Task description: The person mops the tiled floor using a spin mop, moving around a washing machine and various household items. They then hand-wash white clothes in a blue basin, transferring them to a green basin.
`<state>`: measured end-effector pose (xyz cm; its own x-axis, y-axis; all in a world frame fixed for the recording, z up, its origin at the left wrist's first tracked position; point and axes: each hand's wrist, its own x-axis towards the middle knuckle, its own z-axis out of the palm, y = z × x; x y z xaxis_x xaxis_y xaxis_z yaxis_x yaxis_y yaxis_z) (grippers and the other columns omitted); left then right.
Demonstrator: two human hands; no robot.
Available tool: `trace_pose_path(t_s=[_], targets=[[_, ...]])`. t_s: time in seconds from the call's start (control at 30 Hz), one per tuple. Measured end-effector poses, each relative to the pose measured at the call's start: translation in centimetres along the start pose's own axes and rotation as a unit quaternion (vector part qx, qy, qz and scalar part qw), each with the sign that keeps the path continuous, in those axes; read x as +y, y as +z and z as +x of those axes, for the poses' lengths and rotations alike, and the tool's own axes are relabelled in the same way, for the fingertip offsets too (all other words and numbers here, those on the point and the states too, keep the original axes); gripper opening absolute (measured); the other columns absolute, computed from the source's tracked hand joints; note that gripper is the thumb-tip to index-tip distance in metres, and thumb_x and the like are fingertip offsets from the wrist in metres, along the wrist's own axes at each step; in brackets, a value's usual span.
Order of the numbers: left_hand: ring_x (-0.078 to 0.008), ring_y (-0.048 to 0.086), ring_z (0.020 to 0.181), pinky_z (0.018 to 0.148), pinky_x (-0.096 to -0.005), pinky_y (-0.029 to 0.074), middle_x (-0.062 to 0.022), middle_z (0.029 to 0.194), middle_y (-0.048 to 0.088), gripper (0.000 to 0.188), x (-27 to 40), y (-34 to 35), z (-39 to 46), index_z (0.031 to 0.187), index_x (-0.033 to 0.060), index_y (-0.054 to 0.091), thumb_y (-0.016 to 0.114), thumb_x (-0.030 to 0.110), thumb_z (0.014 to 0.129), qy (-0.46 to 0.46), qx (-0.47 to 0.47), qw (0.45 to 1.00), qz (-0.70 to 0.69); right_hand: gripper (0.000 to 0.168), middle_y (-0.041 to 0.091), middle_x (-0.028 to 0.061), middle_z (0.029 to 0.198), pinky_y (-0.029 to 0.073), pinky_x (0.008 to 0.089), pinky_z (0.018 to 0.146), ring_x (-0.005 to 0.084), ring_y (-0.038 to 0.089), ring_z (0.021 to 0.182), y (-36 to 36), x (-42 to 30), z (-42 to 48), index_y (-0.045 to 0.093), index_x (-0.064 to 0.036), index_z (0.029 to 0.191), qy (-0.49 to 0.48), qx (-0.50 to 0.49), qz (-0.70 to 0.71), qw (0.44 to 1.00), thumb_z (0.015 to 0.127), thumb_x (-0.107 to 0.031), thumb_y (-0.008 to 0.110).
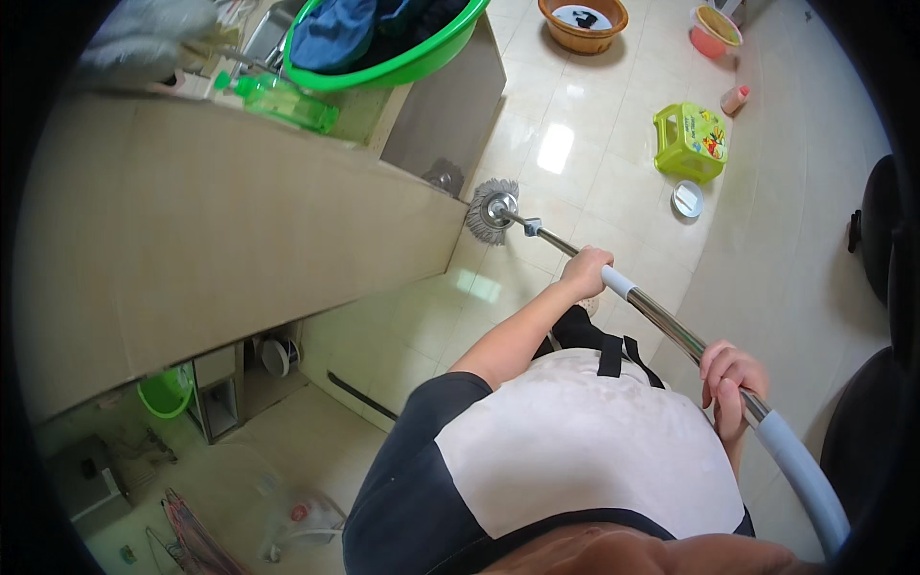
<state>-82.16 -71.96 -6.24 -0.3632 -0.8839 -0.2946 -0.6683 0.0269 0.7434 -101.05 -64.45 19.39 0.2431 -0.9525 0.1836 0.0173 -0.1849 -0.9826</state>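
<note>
A string mop with a metal pole slants across the view. My left hand (587, 272) grips the lower pole, just below a pale plastic sleeve. Farther up, my right hand (734, 384) is closed around the metal pole (668, 323), near the grey-blue handle grip (801, 467). The round grey mop head (493, 210) rests on the tiled floor by the corner of a beige partition. A grey clip sits on the pole between the mop head and my left hand.
The beige partition (237, 230) stands at the left, with a green basin of clothes (402, 72) and a green bottle (287, 104) behind it. Ahead are a brown basin (583, 39), a green plastic stool (691, 142), a small dish (687, 199) and a pink bottle (734, 100).
</note>
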Motion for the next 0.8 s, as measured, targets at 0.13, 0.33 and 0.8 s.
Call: trace_pose_path(t_s=[0.13, 0.33, 0.8], targets=[[-0.0299, 0.055, 0.092, 0.075, -0.0405, 0.049, -0.0108, 0.087, 0.062, 0.011, -0.6, -3.6, 3.2, 0.077, 0.0097, 0.061, 0.055, 0.003, 0.071, 0.002, 0.036, 0.998, 0.042, 0.018, 0.046, 0.0059, 0.057, 0.039, 0.0319, 0.057, 0.0215, 0.046, 0.061, 1.0, -0.7, 2.1, 0.041, -0.004, 0.059, -0.006, -0.015, -0.009, 1.000, 0.074, 0.000, 0.049], [-0.0275, 0.054, 0.092, 0.073, -0.0388, 0.049, -0.0086, 0.087, 0.062, 0.011, -2.4, -6.0, 10.7, 0.079, 0.0110, 0.062, 0.054, 0.007, 0.072, 0.056, -0.038, 0.994, 0.083, 0.020, 0.048, 0.0070, 0.063, 0.042, 0.0353, 0.066, 0.0231, 0.049, 0.068, 0.8, 1.8, 6.5, 0.041, -0.003, 0.060, 0.044, 0.045, -0.036, 0.997, 0.077, -0.001, 0.053], [-0.0295, 0.054, 0.091, 0.071, -0.0414, 0.050, -0.0095, 0.085, 0.061, 0.009, 8.8, 3.8, 17.0, 0.077, 0.0093, 0.062, 0.057, 0.007, 0.070, 0.311, -0.230, 0.920, 0.068, 0.030, 0.042, 0.0054, 0.062, 0.037, 0.0202, 0.041, 0.0181, 0.045, 0.067, 1.2, -3.3, 2.2, 0.040, -0.007, 0.061, 0.103, 0.445, -0.116, 0.882, 0.086, -0.016, 0.055]])
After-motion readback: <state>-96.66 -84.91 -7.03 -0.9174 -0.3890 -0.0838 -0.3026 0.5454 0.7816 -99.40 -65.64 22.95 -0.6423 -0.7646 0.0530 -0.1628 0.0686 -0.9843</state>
